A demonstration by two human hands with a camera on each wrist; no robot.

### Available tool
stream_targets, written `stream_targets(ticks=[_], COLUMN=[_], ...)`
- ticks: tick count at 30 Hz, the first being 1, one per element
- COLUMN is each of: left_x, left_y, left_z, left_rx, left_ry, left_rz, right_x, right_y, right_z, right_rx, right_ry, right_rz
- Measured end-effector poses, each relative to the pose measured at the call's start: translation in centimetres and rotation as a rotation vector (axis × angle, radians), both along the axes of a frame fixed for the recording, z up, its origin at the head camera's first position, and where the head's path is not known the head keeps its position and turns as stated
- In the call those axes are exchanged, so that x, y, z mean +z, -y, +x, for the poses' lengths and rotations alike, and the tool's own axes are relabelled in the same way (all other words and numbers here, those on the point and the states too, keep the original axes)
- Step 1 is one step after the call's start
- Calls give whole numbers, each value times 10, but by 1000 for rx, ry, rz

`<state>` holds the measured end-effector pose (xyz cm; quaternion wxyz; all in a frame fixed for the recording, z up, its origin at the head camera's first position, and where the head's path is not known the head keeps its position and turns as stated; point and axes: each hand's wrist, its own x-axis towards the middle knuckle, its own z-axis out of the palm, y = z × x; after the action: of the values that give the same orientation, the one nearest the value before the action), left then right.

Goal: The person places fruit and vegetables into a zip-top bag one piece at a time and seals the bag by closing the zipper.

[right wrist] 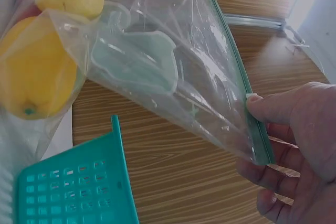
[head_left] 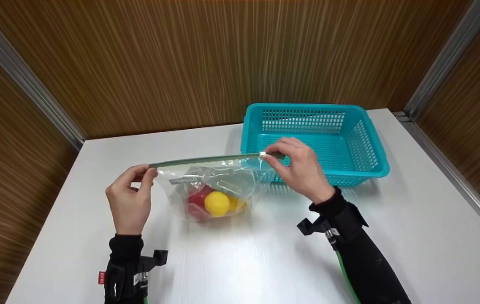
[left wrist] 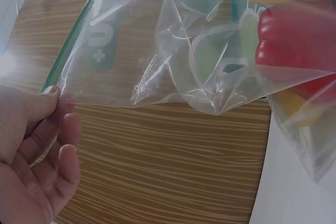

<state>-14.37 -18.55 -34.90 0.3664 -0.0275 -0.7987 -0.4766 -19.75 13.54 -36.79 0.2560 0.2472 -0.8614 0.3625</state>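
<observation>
A clear zip bag [head_left: 233,179] with a green top strip [head_left: 206,160] is stretched between both hands over the white table. Its left top corner is pinched between thumb and fingers of my left hand [head_left: 131,196]. Near the right end, my right hand [head_left: 296,169] pinches the small white slider [head_left: 262,155] on the strip, the strip's end passing between its fingers. Low in the bag lie a red bell pepper [left wrist: 299,45], a round yellow fruit [head_left: 217,204] and an orange-yellow fruit [right wrist: 37,69] with a green stem spot. The bag's plastic is creased, with pale green printing.
A turquoise plastic basket [head_left: 377,172] stands at the back right of the white table [head_left: 206,270], partly behind my right hand. Wood-grain panels [head_left: 159,63] rise behind the table and at both sides.
</observation>
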Motion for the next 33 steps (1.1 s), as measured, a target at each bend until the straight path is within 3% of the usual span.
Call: stream_targets(ticks=[9,15,25,29,33], left_x=[-25,-27,-28,-30,-32], left_y=[16,20,19,17,18], left_z=[-17,-18,-18,-20,-22], left_rx=[40,-4,-23,-28,-41], left_ry=[31,20,19,61,163], left_rz=[18,19,-13,-55,-123], right_x=[0,1,1,-4,-10], right_y=[-14,-20,-23,-25,-29], right_z=[-4,-5,-5,-5,-3], right_rx=[-31,-62,-85,-97,-112], right_ry=[27,55,58,52,55], right_rz=[-10,-11,23,67,126])
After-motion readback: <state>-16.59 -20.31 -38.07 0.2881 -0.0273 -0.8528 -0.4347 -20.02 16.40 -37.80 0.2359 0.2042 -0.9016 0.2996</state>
